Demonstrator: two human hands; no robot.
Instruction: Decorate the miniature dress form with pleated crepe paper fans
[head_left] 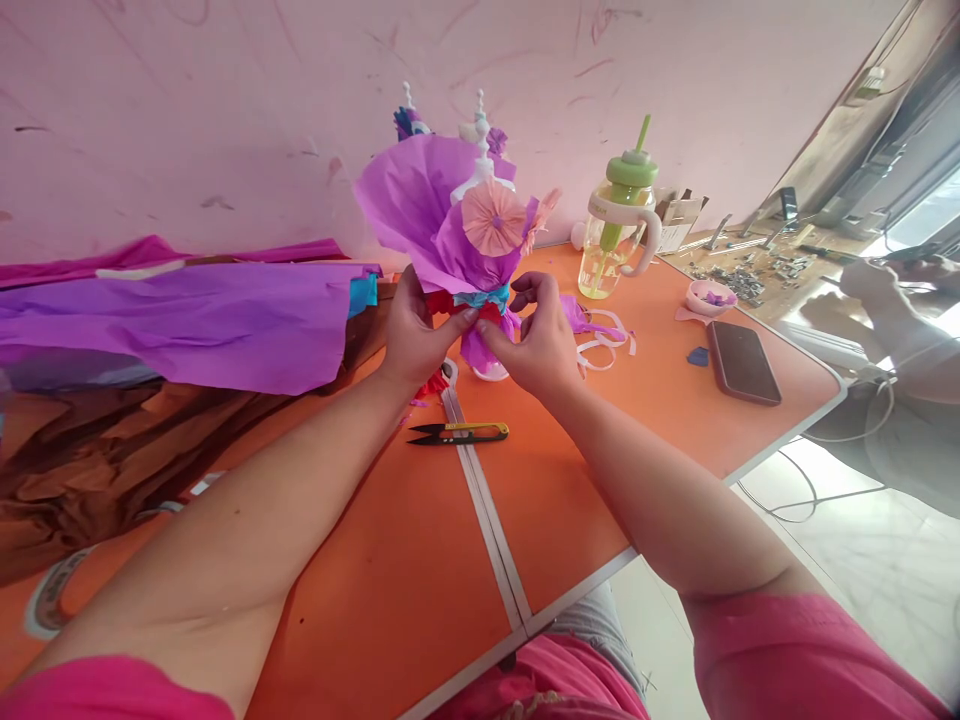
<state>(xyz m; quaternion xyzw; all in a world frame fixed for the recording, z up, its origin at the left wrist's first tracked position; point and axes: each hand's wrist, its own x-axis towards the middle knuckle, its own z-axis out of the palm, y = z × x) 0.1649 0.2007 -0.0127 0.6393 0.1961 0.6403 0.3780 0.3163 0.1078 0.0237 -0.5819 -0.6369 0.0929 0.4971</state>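
Note:
A small white dress form (pixel 483 150) stands upright on the table, wrapped in a purple crepe paper dress (pixel 427 200). Pink pleated paper flowers (pixel 495 216) sit on its front and right side. Blue and red paper strips (pixel 484 299) circle its narrow middle. My left hand (pixel 420 335) is closed around the left of that middle, thumb on the front. On the other side, my right hand (pixel 541 330) has curled fingers and its thumb against the lower paper; what it pinches is partly hidden. Yellow-handled thread snips (pixel 459 433) lie in front, apart from both hands.
Purple crepe paper (pixel 187 320) and brown paper (pixel 150 440) cover the left. A green-lidded bottle (pixel 619 220), a pink bowl (pixel 709 297) and a phone (pixel 744 362) stand or lie at right. Another person's hand (pixel 874 295) is by a parts-strewn wooden bench (pixel 795 250).

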